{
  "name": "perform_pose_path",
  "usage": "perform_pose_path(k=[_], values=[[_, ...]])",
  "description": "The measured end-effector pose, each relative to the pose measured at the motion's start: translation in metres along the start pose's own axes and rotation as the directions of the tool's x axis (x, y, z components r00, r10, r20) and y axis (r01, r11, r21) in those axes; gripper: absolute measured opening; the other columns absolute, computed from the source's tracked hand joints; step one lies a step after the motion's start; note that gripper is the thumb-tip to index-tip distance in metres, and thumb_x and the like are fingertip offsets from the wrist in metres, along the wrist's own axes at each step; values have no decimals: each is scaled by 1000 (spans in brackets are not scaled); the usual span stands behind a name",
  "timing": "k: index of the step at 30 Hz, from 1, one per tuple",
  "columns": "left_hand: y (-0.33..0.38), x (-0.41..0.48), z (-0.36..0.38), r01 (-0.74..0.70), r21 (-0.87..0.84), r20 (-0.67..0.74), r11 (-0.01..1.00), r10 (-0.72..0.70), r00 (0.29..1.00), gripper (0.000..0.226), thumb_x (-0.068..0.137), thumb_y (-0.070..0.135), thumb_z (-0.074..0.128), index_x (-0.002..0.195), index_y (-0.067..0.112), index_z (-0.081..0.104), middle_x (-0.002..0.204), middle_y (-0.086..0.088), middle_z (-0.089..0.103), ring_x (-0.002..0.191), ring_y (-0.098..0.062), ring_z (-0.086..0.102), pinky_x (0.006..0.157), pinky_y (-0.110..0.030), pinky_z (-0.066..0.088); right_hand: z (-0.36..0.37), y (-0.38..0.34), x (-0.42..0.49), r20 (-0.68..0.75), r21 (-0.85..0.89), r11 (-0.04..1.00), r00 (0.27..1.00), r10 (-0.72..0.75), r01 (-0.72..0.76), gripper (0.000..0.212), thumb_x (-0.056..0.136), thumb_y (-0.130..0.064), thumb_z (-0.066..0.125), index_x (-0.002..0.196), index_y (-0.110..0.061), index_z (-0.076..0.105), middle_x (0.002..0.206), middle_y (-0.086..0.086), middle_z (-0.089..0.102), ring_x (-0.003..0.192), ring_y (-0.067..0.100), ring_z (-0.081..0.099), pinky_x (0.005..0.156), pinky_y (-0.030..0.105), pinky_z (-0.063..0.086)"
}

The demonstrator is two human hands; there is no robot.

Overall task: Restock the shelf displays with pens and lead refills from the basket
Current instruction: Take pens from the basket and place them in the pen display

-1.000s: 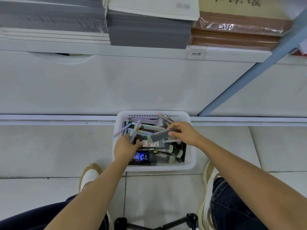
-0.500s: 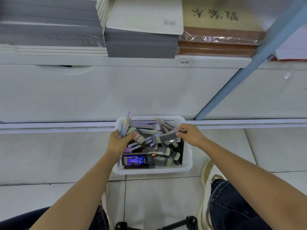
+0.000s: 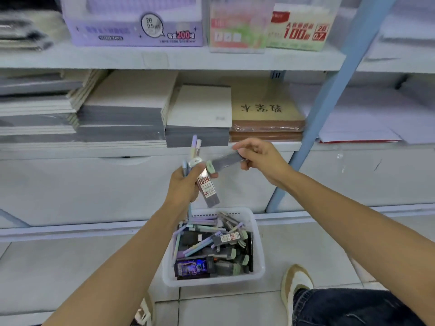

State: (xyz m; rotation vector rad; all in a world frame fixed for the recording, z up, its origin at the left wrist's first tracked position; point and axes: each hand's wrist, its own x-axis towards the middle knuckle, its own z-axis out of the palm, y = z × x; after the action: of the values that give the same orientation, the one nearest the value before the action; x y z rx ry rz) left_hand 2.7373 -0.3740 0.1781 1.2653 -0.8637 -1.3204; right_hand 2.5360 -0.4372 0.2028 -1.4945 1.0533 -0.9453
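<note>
Both our hands have risen from the white plastic basket (image 3: 259, 250) on the floor tiles (image 3: 70, 267). Our left hand (image 3: 182, 187) grips pastel pens (image 3: 195, 147) and a dark lead-refill tube (image 3: 208, 189) labelled "100"; our right hand (image 3: 261, 161) pinches a grey, green-capped refill case (image 3: 227, 161). The purple shelf box (image 3: 106, 31) reads "2B 0.5mm".

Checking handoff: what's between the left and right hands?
Head view: a grey lead refill case, held by the right hand, green cap at the left hand.
</note>
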Motion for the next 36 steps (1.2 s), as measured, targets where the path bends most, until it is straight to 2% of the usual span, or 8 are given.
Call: perform_pose_path(k=[6,11,15,19,26,28,31,36], values=[[75,-25,15,-132,-16,-78,991,131,988,10,96,26,57,93,17,59,87,-11,75,31,-2,38,35,-16,27,-10,-62,-12,148,-111,991,987,-58,75,32,81,-9,75,110,-21,69,96,-3,74,84,12,70,76,19,53],[128,-41,30,-281,19,-58,960,282,958,15,94,31,59,97,17,60,77,-1,76,45,-1,58,38,-14,39,-17,-108,-21,-51,-50,970,970,-239,236,12,89,-20,68,101,-21,72,82,-2,75,36,8,46,37,16,34],[158,-48,45,-381,25,-103,924,381,919,19,92,30,63,79,18,59,48,13,58,33,0,43,35,-12,32,-20,-139,-27,-5,38,981,982,-189,190,13,91,-27,65,102,-22,72,88,0,75,35,6,33,36,14,29],[181,-51,59,-491,-53,-107,870,484,869,15,88,27,68,81,15,63,53,9,65,36,0,49,36,-11,34,-21,-159,-33,151,-163,975,980,-126,151,20,92,-33,63,103,-20,73,67,-12,69,37,5,30,42,17,28],[215,-39,83,-565,65,-15,823,567,824,18,82,33,74,92,18,70,85,-3,75,80,-17,73,72,-31,57,-26,-205,-25,129,-348,852,920,-370,392,20,92,-26,65,110,-17,65,89,-7,72,84,8,68,74,20,53],[230,-35,89,-575,77,-11,814,578,816,19,83,34,72,90,17,70,78,0,74,69,-11,71,63,-23,54,-33,-219,-19,139,-377,814,896,-421,441,27,93,-26,62,116,-13,60,96,0,72,89,10,68,75,25,55],[253,-25,95,-557,73,-3,827,559,829,24,85,33,70,91,10,70,64,4,66,39,2,53,38,-10,36,-59,-246,-4,44,-261,844,880,-474,468,24,95,-16,59,118,-17,54,98,-3,73,87,9,68,71,24,53],[280,1,94,-533,152,33,832,535,844,25,86,33,69,90,8,69,53,11,61,35,4,48,35,-10,34,-111,-287,38,-296,-375,794,750,-592,478,18,94,-8,59,109,-11,51,100,13,71,84,17,69,69,29,57]])
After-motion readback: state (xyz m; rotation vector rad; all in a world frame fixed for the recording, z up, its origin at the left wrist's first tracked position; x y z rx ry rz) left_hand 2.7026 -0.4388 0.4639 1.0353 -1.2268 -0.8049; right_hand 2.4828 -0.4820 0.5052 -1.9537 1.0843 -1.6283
